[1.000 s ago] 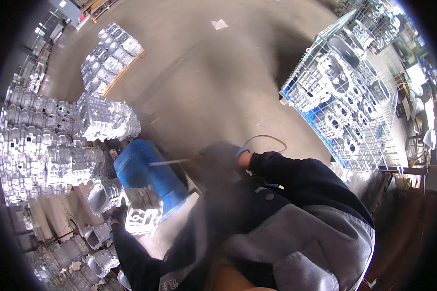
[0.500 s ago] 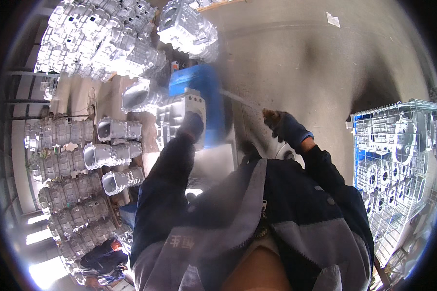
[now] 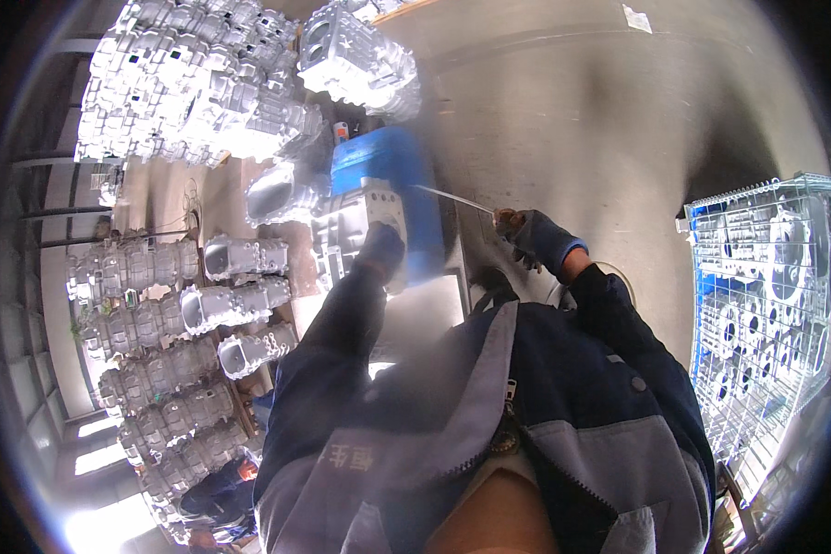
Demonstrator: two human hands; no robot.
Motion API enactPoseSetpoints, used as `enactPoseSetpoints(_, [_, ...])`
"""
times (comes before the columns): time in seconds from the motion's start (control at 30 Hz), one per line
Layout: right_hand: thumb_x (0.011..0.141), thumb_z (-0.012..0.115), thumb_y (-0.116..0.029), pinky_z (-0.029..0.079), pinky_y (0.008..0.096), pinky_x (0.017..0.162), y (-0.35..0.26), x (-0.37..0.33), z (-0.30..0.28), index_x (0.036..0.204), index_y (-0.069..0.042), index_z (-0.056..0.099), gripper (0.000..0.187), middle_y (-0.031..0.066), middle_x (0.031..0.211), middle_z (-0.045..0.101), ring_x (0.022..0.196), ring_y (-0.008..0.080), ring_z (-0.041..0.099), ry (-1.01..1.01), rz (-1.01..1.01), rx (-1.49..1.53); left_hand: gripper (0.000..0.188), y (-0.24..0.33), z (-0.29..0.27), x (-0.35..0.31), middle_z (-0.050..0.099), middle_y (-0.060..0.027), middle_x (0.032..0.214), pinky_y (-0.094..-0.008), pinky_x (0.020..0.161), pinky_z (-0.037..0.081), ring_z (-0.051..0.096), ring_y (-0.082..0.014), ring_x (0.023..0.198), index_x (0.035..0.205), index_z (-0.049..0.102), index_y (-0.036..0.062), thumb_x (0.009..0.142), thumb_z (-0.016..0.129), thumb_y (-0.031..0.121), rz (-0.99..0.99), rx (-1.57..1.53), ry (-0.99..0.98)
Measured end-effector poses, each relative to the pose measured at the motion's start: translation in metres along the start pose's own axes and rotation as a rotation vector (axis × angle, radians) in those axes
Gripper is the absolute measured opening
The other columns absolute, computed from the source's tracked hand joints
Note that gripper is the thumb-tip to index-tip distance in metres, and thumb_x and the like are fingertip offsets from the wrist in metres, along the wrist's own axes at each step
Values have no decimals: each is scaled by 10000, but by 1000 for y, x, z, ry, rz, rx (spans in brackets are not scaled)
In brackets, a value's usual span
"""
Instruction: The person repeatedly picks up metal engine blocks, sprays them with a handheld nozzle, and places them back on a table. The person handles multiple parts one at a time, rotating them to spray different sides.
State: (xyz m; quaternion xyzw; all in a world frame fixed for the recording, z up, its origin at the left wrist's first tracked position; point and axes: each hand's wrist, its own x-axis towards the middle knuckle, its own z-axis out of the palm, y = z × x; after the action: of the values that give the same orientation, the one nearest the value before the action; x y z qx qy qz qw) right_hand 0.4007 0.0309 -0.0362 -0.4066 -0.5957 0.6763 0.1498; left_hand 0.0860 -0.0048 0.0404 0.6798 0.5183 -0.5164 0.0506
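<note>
My left hand [image 3: 383,249], in a dark glove, grips the near side of a silver cast-metal housing [image 3: 340,222] with holes along its flange. In my gloved right hand [image 3: 540,242] is the brown, worn handle of a file-like tool [image 3: 462,199]. Its long thin metal shaft points left toward the housing, and its tip lies near the blue surface beside it. Whether the tip touches anything I cannot tell. The housing stands against a blue container [image 3: 374,157], and another open-ended housing [image 3: 282,194] sits just to its left.
Stacked castings [image 3: 185,83] fill the far left. Several rows of housings [image 3: 157,332] stand at the left, where another person [image 3: 217,503] is bent low. A wire cage [image 3: 757,305] with metal parts stands at the right. Scrap paper [image 3: 636,18] lies on the floor.
The tool's shaft, blurred before, now shows sharply and slants slightly less. My right hand has turned a little and shifted. My left hand stays on the housing; the whole view has shifted slightly.
</note>
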Motion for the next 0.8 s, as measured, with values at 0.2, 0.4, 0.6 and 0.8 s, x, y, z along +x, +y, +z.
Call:
enactPoseSetpoints(0.2, [905,615,-70,517,283,774,-29,-4,-6,1228,-83,682,330,65,964,736,835,102,635,-25,-46,-12,471,-1,10,17,465,-160,1475,-453,1232,189,373,-258,1435,1457,443,33,992,386,86,-53,14,-109])
enactPoseSetpoints(0.4, [938,649,-158,522,287,777,-13,11,7,1209,-72,692,287,35,974,740,839,89,629,-63,12,28,524,1,12,22,332,-158,1584,-460,1243,148,282,-256,1482,1543,313,51,1020,305,84,-44,-37,-228])
enactPoseSetpoints(0.6, [969,662,-262,527,303,725,7,7,9,1227,-78,685,318,27,953,731,804,88,619,-10,-198,-39,528,0,-5,20,298,-146,1608,-447,1244,144,253,-269,1493,1557,298,72,1032,282,124,-108,93,-127])
enactPoseSetpoints(0.8, [992,608,-235,507,317,837,-6,-2,3,1267,-58,644,328,70,1045,697,967,151,639,-77,-35,-87,523,-6,-44,3,283,-135,1619,-464,1243,145,246,-315,1494,1552,322,91,1041,299,201,-54,87,-298])
